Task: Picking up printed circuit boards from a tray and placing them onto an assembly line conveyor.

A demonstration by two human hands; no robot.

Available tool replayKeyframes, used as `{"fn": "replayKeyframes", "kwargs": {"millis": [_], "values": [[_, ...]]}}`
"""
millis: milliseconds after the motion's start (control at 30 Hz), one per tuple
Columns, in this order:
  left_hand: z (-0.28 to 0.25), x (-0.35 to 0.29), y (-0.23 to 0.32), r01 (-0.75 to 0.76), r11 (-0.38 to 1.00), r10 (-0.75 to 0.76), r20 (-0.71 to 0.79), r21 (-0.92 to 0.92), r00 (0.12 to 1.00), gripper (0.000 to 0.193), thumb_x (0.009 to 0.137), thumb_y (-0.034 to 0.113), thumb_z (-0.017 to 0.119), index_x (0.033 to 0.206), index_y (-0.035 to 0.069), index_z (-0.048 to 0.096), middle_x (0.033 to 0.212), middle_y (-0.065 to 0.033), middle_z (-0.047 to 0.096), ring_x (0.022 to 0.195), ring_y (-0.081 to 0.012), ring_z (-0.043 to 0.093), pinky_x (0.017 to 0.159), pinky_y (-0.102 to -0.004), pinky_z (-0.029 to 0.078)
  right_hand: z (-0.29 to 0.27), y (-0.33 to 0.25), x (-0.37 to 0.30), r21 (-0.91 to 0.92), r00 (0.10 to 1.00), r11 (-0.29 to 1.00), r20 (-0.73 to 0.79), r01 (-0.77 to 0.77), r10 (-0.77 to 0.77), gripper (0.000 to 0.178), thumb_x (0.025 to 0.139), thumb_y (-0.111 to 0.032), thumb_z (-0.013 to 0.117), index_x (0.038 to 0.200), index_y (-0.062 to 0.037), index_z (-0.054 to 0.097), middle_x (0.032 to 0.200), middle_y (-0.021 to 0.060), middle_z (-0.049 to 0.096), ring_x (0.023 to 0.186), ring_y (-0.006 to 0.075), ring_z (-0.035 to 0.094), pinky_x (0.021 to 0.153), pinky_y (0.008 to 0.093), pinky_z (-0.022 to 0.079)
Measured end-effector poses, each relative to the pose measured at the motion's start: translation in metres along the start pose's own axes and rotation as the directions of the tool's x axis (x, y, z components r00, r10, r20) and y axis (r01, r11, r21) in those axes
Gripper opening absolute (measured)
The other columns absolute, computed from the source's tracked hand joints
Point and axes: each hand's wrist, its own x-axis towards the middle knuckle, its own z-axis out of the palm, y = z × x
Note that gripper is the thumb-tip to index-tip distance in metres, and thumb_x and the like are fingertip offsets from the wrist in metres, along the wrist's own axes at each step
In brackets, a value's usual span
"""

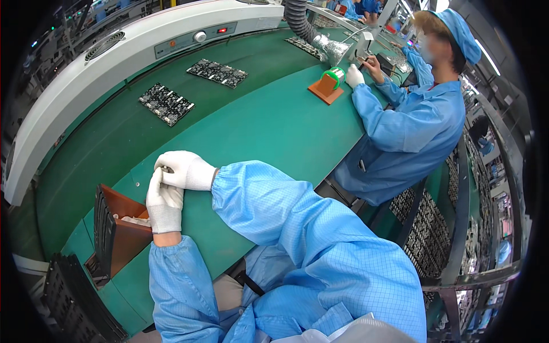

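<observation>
In white knit gloves, my two hands meet over the left part of the green bench mat point(251, 134). My right hand point(187, 170) comes across from the right, its fingers curled down against the fingers of my left hand. Pointing away from me, my left hand point(164, 199) has its fingers drawn together under the right one. Anything pinched between them is hidden. Just left of my left wrist stands a brown open-topped box point(130, 237) with whitish crumpled material point(136, 220) inside.
Two populated circuit boards, one nearer point(166, 104) and one farther point(217, 72), lie on the green conveyor belt point(103, 146) beneath a white hood point(68, 74). To the right, a co-worker point(412, 108) in blue handles something beside a solder spool point(334, 77). Black racks point(77, 297) stand lower left.
</observation>
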Motion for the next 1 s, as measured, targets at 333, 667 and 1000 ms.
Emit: {"fn": "replayKeyframes", "kwargs": {"millis": [333, 667, 1000], "values": [[-0.003, -0.002, 0.005, 0.004, 1.0, -0.004, 0.02, -0.022, 1.0, 0.033, 0.1, 0.015, 0.058, 0.127, -0.005, 0.053, 0.127, -0.0137, 0.058, 0.118, -0.0222, 0.059, 0.102, -0.0354, 0.051, 0.001, -0.005, 0.0, 0.006, 1.0, 1.0, 0.015, 0.005, -0.005, 0.03, 0.088, -0.032, 0.059, 0.099, -0.0058, 0.067, 0.095, 0.0136, 0.068, 0.093, 0.0325, 0.066, 0.083, 0.0426, 0.053], [-0.013, 0.001, 0.01, 0.012, 0.999, -0.011, 0.023, -0.049, 1.0, 0.031, 0.102, 0.017, 0.056, 0.126, -0.003, 0.055, 0.125, -0.0113, 0.061, 0.115, -0.0211, 0.061, 0.098, -0.0357, 0.053, 0.011, -0.004, 0.005, -0.035, 1.0, 0.999, 0.015, 0.024, -0.023, 0.024, 0.084, -0.027, 0.066, 0.098, -0.0068, 0.066, 0.092, 0.0109, 0.067, 0.089, 0.0305, 0.066, 0.079, 0.0398, 0.054], [-0.024, 0.004, 0.019, 0.012, 0.999, -0.011, 0.028, -0.042, 1.0, 0.029, 0.103, 0.016, 0.055, 0.125, -0.003, 0.054, 0.124, -0.0113, 0.061, 0.114, -0.0213, 0.061, 0.099, -0.0364, 0.053, 0.025, -0.004, 0.01, -0.037, 0.999, 0.999, -0.011, 0.038, -0.039, 0.024, 0.084, -0.028, 0.065, 0.097, -0.0067, 0.066, 0.09, 0.0111, 0.067, 0.085, 0.0308, 0.066, 0.076, 0.0401, 0.054]]}}
